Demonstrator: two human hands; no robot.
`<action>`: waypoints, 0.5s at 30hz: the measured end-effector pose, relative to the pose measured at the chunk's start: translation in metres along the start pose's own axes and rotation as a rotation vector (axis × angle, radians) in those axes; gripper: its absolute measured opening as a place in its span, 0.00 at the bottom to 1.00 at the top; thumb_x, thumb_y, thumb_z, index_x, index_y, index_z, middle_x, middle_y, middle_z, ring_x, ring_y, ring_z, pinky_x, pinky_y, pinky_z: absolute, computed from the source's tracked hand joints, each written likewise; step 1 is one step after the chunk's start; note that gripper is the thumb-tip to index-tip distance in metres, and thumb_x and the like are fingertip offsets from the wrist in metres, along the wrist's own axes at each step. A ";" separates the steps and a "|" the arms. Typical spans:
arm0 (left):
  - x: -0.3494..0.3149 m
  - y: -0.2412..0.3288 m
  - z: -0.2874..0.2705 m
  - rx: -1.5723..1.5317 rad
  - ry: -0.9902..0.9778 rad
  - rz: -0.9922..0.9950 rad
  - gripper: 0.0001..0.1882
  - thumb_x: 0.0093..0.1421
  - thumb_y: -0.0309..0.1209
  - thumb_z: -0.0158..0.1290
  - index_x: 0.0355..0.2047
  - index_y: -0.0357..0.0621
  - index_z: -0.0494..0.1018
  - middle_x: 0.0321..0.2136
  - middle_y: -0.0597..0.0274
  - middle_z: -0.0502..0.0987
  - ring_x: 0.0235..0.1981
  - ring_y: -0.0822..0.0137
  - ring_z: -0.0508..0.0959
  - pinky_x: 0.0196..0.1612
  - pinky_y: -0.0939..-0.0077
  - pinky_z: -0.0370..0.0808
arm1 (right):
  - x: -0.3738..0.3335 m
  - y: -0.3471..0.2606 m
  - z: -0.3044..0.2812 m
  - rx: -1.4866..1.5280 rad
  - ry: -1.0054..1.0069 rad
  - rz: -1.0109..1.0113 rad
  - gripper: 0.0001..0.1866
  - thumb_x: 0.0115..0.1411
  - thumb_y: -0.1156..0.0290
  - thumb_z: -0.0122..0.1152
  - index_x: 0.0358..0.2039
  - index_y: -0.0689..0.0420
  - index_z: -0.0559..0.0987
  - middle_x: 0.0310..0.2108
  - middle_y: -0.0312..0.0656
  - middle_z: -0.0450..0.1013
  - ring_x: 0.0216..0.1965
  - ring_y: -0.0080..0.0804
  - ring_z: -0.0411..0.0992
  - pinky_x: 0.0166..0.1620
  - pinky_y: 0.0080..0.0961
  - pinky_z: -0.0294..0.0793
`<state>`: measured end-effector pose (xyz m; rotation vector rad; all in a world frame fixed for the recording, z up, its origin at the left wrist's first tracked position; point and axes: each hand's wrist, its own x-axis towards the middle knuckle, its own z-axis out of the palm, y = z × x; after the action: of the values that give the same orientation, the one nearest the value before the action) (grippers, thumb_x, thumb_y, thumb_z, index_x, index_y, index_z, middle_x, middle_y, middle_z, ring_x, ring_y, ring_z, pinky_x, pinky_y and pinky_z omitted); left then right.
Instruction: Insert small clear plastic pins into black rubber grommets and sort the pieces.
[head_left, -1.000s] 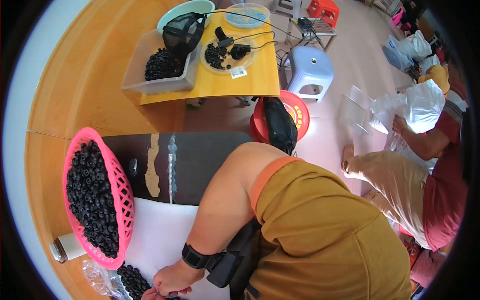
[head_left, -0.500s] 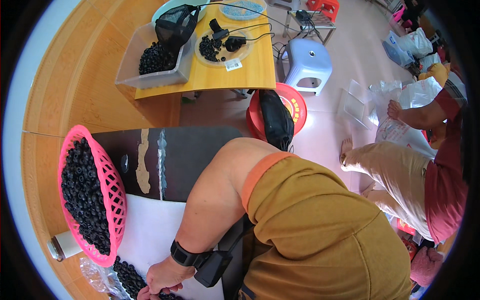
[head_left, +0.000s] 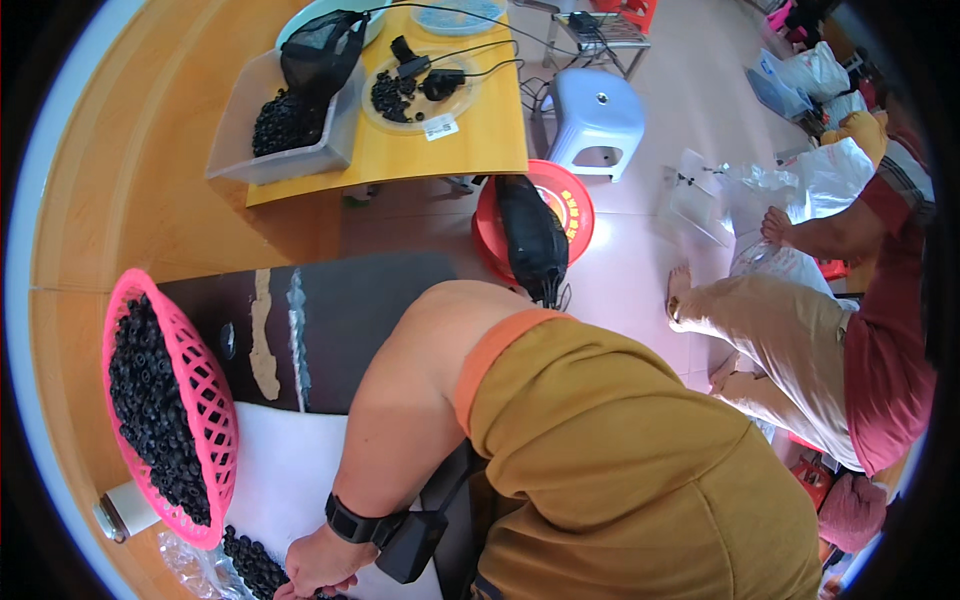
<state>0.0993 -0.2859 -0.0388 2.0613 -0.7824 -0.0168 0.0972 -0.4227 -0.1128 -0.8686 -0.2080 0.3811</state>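
My right hand (head_left: 319,560) is at the lower edge, palm down, a black device strapped at its wrist. Its fingers are curled closed over a pile of small black ring-shaped parts (head_left: 250,562) on a white sheet (head_left: 280,470). What they pinch is hidden beneath the hand. Bare fingertips (head_left: 285,592) show beside it at the picture's edge, seemingly of my left hand, whose remainder is cut off. Left of the sheet, a pink lattice basket (head_left: 215,410) leans, full of the same black ring-shaped parts (head_left: 155,410).
Clear plastic wrap (head_left: 190,565) and a white cylinder (head_left: 130,510) lie near the basket. Beyond the dark board (head_left: 370,290), a yellow table (head_left: 490,120) bears a clear bin (head_left: 235,165). A red tub (head_left: 575,225), a blue stool (head_left: 600,110) and another seated person (head_left: 890,370) are right.
The whole view has shifted slightly, with the yellow table and stool now farther left. My right hand stays curled at the black parts. The other person's hand remains at the plastic bags.
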 end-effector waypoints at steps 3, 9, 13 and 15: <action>0.002 0.011 0.004 0.043 -0.003 0.024 0.11 0.62 0.31 0.47 0.35 0.33 0.71 0.33 0.56 0.73 0.33 0.67 0.71 0.37 0.75 0.69 | 0.005 0.000 0.001 -0.019 0.000 -0.002 0.09 0.53 0.68 0.52 0.26 0.61 0.74 0.20 0.42 0.70 0.17 0.30 0.70 0.20 0.29 0.73; 0.002 0.010 0.000 0.063 -0.029 0.037 0.10 0.62 0.31 0.48 0.35 0.33 0.71 0.33 0.56 0.74 0.34 0.67 0.71 0.37 0.76 0.68 | 0.013 0.006 0.000 -0.034 0.011 0.007 0.09 0.53 0.68 0.53 0.27 0.62 0.75 0.20 0.43 0.71 0.16 0.32 0.70 0.19 0.30 0.74; 0.002 0.005 -0.002 0.075 -0.029 0.068 0.10 0.62 0.30 0.48 0.33 0.34 0.71 0.33 0.56 0.75 0.32 0.67 0.71 0.36 0.76 0.68 | 0.015 0.006 0.000 -0.027 0.002 0.003 0.09 0.52 0.69 0.53 0.27 0.62 0.75 0.20 0.43 0.71 0.16 0.32 0.70 0.19 0.31 0.75; 0.002 0.003 -0.004 0.086 -0.027 0.085 0.10 0.62 0.31 0.49 0.33 0.34 0.71 0.33 0.56 0.75 0.32 0.67 0.71 0.36 0.76 0.68 | 0.014 0.006 0.000 -0.019 0.004 0.006 0.09 0.52 0.69 0.53 0.27 0.62 0.75 0.20 0.43 0.71 0.16 0.32 0.70 0.19 0.31 0.75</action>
<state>0.1010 -0.2853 -0.0339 2.1105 -0.9002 0.0371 0.1088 -0.4135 -0.1170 -0.8883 -0.2061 0.3832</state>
